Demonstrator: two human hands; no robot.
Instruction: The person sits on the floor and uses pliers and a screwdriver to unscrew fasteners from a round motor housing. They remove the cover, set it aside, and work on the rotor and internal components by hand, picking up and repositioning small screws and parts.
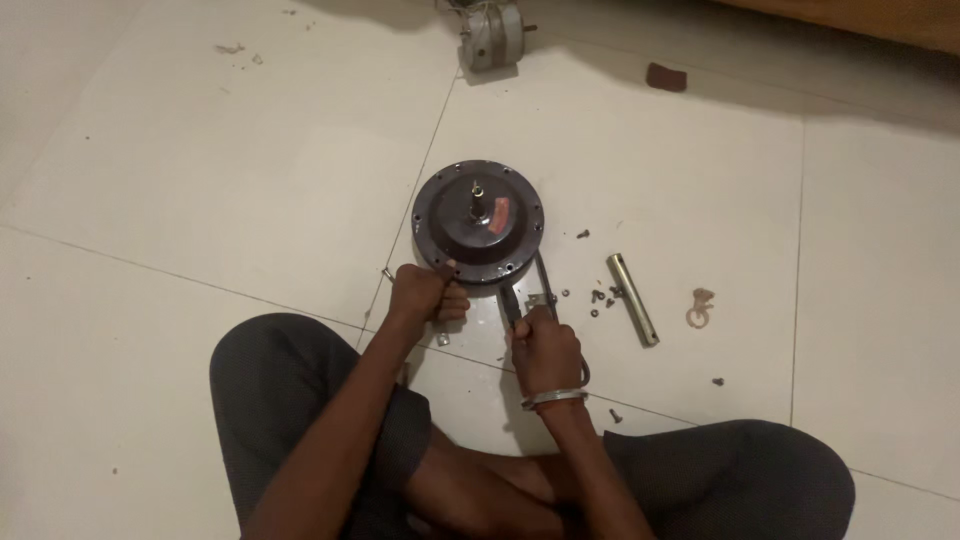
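Floor tile (250, 180): motor housing (478, 222) beyond grip.

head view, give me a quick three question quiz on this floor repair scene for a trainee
1. True or false: the left hand grips the near rim of the round dark motor housing.
2. Which lies to the right of the housing on the tiled floor? A) metal tube B) hammer C) paint can
3. Fill in: the right hand, with a metal bangle on its wrist, holds a pair of ____ handles.

Key
1. True
2. A, the metal tube, with loose screws beside it
3. Pliers; the pliers point toward the housing's edge.
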